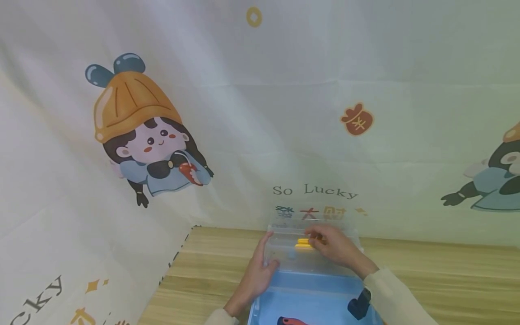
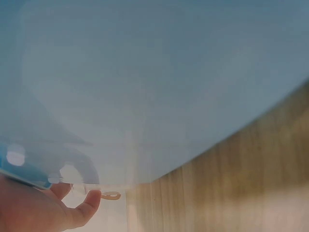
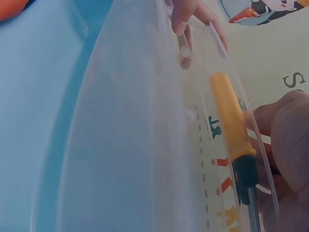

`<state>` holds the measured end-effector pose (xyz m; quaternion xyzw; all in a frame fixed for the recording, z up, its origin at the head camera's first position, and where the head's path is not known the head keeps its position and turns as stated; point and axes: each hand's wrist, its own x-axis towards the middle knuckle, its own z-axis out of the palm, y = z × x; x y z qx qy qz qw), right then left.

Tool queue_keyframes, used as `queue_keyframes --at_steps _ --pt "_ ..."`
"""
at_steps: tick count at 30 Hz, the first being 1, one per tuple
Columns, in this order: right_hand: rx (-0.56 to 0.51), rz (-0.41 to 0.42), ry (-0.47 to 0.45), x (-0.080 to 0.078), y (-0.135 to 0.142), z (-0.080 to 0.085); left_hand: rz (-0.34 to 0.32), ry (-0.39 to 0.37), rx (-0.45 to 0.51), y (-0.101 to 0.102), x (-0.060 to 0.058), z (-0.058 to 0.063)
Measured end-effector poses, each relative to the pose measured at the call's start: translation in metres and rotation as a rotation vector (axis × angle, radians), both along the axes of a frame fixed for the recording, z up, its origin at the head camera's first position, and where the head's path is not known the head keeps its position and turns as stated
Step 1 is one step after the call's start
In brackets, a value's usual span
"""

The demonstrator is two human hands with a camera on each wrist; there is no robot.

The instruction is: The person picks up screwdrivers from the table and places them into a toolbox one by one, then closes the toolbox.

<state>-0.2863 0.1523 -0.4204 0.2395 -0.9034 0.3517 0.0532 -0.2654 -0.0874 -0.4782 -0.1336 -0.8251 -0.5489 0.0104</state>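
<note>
A blue box (image 1: 308,284) stands on the table, its clear plastic lid (image 1: 284,259) raised at the back. At the lid's left edge, my left hand (image 1: 260,266) grips it with thumb and fingers; the left wrist view shows those curled fingers (image 2: 87,208) low in the corner. My right hand (image 1: 335,246) is over the lid, its fingers bent round the end of a yellow-handled screwdriver (image 1: 302,244). In the right wrist view, the screwdriver's handle (image 3: 227,116), dark collar and metal shaft lie along the clear tray-like lid, the right fingers (image 3: 265,118) close behind.
Inside the blue box lies a red and black handle (image 1: 290,321). A black device (image 1: 359,304) sits by the right sleeve. The wooden table (image 1: 438,271) extends to both sides, with a printed cloth (image 1: 252,113) hanging behind it.
</note>
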Motion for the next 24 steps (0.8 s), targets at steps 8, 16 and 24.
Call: queue_keyframes --at_steps 8,16,24 --pt "-0.018 -0.029 0.037 0.0014 0.0004 -0.0018 -0.002 -0.005 0.015 0.0001 -0.0001 -0.0009" --pt "-0.06 -0.086 0.033 0.0023 0.0026 -0.0016 0.0 -0.014 0.012 0.0008 -0.0006 -0.0012" --pt "-0.099 -0.079 0.069 0.0058 0.0089 0.0001 0.002 -0.001 0.008 0.0003 -0.0006 -0.0013"
